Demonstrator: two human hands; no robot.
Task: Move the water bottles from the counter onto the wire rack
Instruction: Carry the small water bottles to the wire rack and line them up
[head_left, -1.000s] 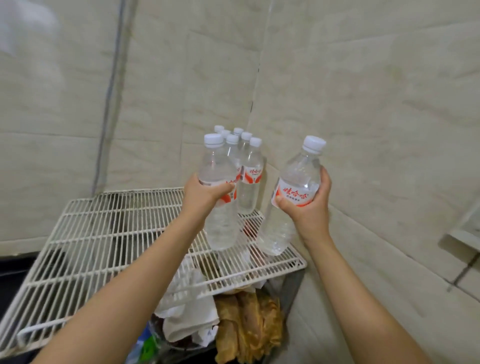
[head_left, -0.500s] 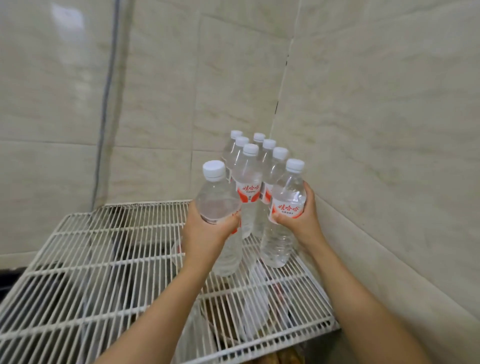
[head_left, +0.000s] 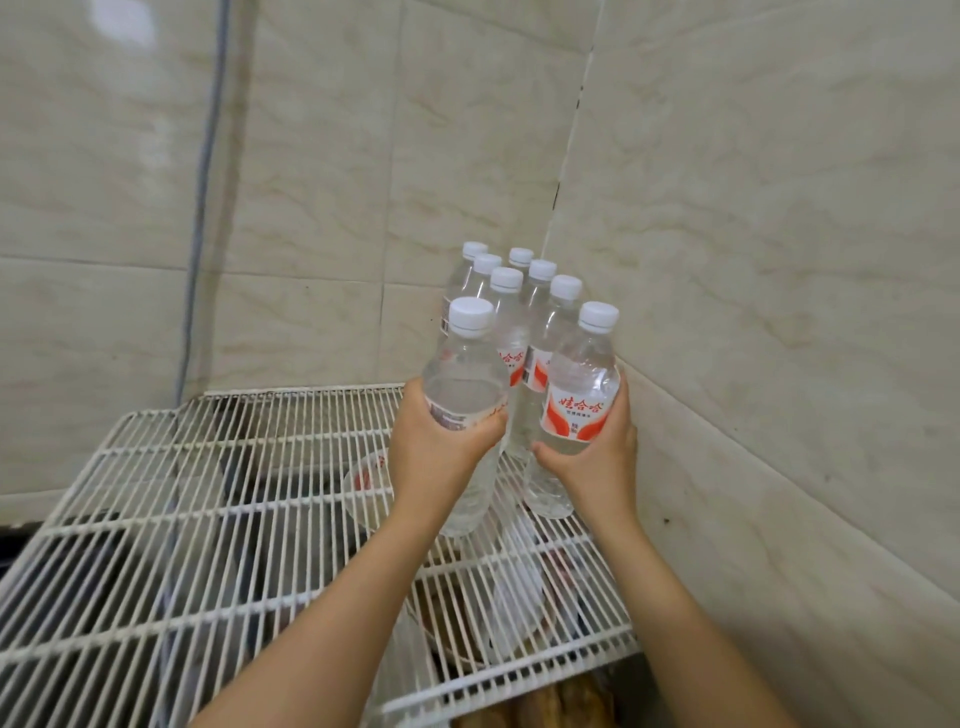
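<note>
Lower and closer to the corner than a half-second ago: left hand wrapped around a clear plastic bottle, right hand clasping a second bottle with its red-and-white label facing out, both upright with bases at or just above the rack. Directly behind, six more bottles, ribbed white caps, packed in two rows against glossy beige tile. White coated wire, thin parallel bars, dim clutter below.
</note>
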